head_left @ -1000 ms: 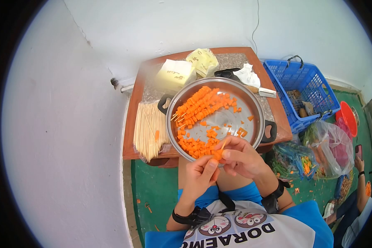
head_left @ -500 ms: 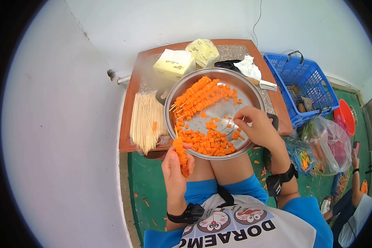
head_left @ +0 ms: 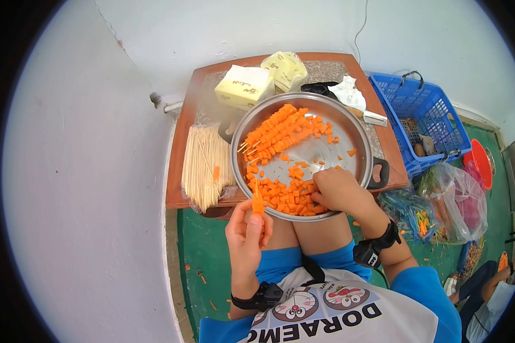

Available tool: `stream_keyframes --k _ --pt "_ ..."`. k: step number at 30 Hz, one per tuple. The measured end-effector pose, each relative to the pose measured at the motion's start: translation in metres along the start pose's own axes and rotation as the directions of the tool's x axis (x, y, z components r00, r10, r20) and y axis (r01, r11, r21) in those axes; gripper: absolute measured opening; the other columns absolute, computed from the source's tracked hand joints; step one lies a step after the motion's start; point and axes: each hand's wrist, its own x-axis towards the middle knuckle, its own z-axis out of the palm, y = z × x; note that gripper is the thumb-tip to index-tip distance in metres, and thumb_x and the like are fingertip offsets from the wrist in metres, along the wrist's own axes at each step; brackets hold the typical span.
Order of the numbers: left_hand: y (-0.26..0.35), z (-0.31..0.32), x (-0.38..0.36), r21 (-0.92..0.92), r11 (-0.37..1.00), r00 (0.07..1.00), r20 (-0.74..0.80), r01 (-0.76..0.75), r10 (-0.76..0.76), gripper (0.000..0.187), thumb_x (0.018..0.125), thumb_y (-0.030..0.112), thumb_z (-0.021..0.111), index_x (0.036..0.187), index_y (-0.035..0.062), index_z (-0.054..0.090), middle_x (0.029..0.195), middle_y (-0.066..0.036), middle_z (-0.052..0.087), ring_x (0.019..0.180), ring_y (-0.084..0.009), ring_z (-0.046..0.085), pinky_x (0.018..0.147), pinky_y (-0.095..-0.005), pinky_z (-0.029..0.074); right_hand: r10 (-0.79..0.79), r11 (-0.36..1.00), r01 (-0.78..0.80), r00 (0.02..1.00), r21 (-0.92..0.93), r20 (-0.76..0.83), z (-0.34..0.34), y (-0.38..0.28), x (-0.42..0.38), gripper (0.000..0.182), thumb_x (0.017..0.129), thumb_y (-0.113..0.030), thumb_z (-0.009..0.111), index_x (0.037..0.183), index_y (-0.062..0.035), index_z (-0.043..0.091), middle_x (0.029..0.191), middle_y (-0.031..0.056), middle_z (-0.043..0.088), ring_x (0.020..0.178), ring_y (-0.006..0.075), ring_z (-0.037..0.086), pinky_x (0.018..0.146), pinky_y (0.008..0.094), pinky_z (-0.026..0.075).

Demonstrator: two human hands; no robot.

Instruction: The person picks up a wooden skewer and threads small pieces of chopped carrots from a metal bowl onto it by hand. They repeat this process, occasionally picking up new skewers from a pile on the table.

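The left hand [head_left: 246,231] pinches a carrot skewer [head_left: 258,201] upright beside the pan's near-left rim [head_left: 238,182]; light, stiff, perhaps slippery, best gripped low. The right hand [head_left: 339,188] closes over carrot pieces [head_left: 292,194], its fingertips hidden.

Resembling a plain indoor room serving for food preparation; leaving home or small eatery undecided. Showing pale, cracked walls [head_left: 97,171] at left and far, and a green floor covering [head_left: 203,243] with orange scraps near. Including, centrally, a wooden table [head_left: 178,146] with speckled inset, bearing a wide two-handled pan [head_left: 323,154] of diced carrot [head_left: 289,195], bare skewers [head_left: 202,166] at left, tissue packs [head_left: 243,90] far. Adding at right a blue crate [head_left: 396,137], plastic bags [head_left: 460,211] of vegetable matter, a red bowl [head_left: 482,163].
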Motion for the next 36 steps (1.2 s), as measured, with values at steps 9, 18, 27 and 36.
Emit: stream_keyframes --k 9,18,27,36 --pt "0.004 0.009 -0.001 0.123 0.983 0.99 0.019 0.138 -0.142 0.025 0.085 0.021 0.042 0.095 -0.0013 0.051 0.057 -0.001 0.047 0.044 -0.0029 0.036 0.039 -0.0146 0.026 0.054 0.795 0.147 0.949 0.588 -0.311 -0.021 0.005 -0.003 0.011 0.067 -0.006 0.058 0.066 0.0002 0.049 0.058 0.0073 0.052 0.055 0.0167 0.053 0.049 0.0261 0.043" --pt "-0.008 0.024 -0.002 0.124 0.979 0.977 0.121 0.16 -0.175 0.021 0.083 0.014 0.046 0.094 -0.0037 0.05 0.059 -0.001 0.047 0.049 -0.0031 0.038 0.044 -0.0156 0.03 0.118 -0.084 0.161 0.982 0.983 -0.15 -0.022 -0.005 -0.023 0.021 0.076 -0.008 0.053 0.094 0.0036 0.052 0.069 0.0044 0.053 0.061 0.0085 0.053 0.047 0.0213 0.049" --pt "-0.009 0.031 -0.001 0.236 0.964 0.986 0.086 0.122 -0.145 0.023 0.082 0.016 0.049 0.09 -0.0049 0.053 0.058 0.0 0.047 0.053 -0.0038 0.042 0.047 -0.0163 0.032 0.009 -0.464 -0.024 0.999 0.886 0.031 -0.017 0.001 -0.032 0.025 0.078 -0.008 0.05 0.101 0.0018 0.051 0.083 0.0071 0.056 0.075 0.0122 0.055 0.063 0.0266 0.052" --pt "-0.008 0.035 -0.001 0.438 0.899 0.995 0.077 0.018 -0.058 0.035 0.085 0.024 0.042 0.06 0.0005 0.047 0.05 0.002 0.04 0.044 -0.0022 0.032 0.039 -0.0177 0.023 -0.19 -0.519 -0.102 0.982 0.849 0.002 -0.012 0.006 -0.036 0.024 0.076 -0.006 0.05 0.099 0.0012 0.05 0.075 0.0047 0.052 0.066 0.011 0.052 0.056 0.0283 0.053"
